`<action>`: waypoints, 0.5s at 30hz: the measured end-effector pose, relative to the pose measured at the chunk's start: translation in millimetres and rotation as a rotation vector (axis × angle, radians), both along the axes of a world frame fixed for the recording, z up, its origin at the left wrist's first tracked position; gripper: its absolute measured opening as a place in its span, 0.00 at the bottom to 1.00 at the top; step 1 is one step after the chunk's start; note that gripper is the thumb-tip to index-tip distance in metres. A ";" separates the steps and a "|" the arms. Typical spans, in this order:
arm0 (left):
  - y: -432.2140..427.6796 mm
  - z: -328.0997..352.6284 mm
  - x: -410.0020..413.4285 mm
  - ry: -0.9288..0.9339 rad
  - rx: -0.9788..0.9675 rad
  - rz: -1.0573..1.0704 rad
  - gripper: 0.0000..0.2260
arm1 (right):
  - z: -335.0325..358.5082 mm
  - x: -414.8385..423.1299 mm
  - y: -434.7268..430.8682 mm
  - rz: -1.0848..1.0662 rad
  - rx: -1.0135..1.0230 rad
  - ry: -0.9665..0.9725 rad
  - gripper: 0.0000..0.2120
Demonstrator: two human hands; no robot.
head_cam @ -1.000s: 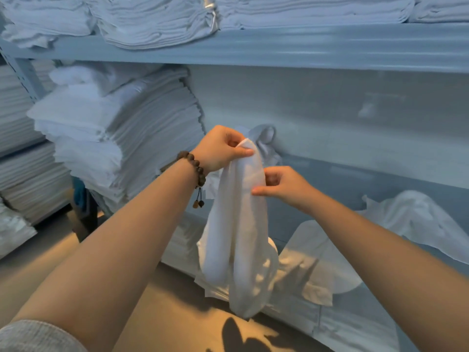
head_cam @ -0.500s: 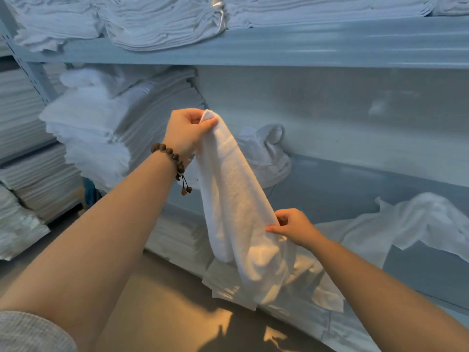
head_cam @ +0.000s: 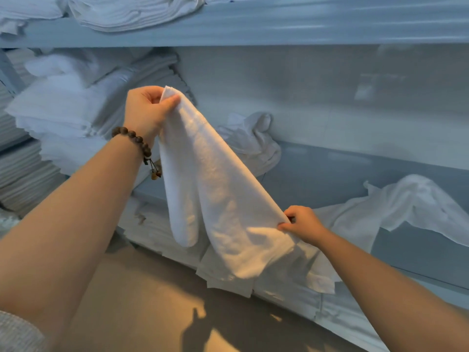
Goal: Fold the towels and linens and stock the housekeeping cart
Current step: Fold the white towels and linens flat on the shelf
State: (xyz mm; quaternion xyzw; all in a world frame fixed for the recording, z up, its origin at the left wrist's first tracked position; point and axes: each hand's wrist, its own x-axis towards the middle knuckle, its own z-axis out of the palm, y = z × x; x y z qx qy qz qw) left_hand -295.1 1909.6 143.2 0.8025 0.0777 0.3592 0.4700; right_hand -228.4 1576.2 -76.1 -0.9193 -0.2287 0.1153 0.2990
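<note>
A small white towel (head_cam: 215, 189) hangs slantwise in the air in front of a blue shelf unit. My left hand (head_cam: 148, 110), with a bead bracelet on the wrist, pinches its top corner up high. My right hand (head_cam: 302, 224) pinches the towel's right edge lower down, and the cloth is stretched between the two. The rest of the towel droops below in loose folds.
A tall stack of folded white linen (head_cam: 76, 110) fills the shelf's left side. A crumpled cloth (head_cam: 253, 143) lies at the back of the middle shelf (head_cam: 330, 174); another loose towel (head_cam: 406, 204) is draped at right. More folded linen (head_cam: 127, 11) sits on the top shelf, and floor shows below.
My right hand slid down the towel's edge from near the top to low right. My left hand rose and moved left, so the bunched towel spread out on a slant.
</note>
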 end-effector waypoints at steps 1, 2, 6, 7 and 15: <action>5.2 -1.9 -0.5 -0.003 0.000 0.018 0.15 | 1.4 1.8 -3.4 -0.007 0.002 -0.011 0.11; 10.8 -4.2 -1.2 -0.004 -0.003 0.035 0.13 | 3.6 3.3 -7.2 -0.015 0.007 -0.020 0.10; 30.9 -16.6 -7.1 0.006 -0.019 0.079 0.04 | 13.3 9.2 -21.5 -0.028 0.045 -0.049 0.07; 34.8 -20.8 -8.5 0.013 -0.017 0.087 0.04 | 15.3 11.4 -25.1 -0.029 0.054 -0.060 0.07; 49.6 -49.8 -11.9 0.022 -0.075 0.137 0.05 | 13.7 29.9 -50.3 -0.167 0.150 -0.038 0.05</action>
